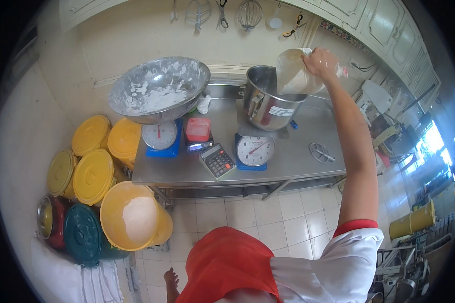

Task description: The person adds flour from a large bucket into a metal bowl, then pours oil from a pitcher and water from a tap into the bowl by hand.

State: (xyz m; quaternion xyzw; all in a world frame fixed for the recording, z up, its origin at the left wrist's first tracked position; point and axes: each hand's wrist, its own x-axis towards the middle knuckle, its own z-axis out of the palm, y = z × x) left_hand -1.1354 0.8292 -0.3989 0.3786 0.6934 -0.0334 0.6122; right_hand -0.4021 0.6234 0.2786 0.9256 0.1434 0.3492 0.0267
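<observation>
My right hand, arm stretched out, is closed around a translucent whitish plastic pitcher. The pitcher is tipped over the rim of a tall stainless steel mixing bowl with a side handle. What is inside the bowl is hidden from here. This bowl rests on a blue dial scale, its needle pointing up and right. Down by the red apron, my left hand hangs beside my body, fingers loosely bent and apart, holding nothing.
A wide, flour-smeared steel basin sits on another dial scale. Between the scales are a red plastic container and a calculator. Yellow lidded buckets and an open flour bucket stand left. A metal mixer beater lies right.
</observation>
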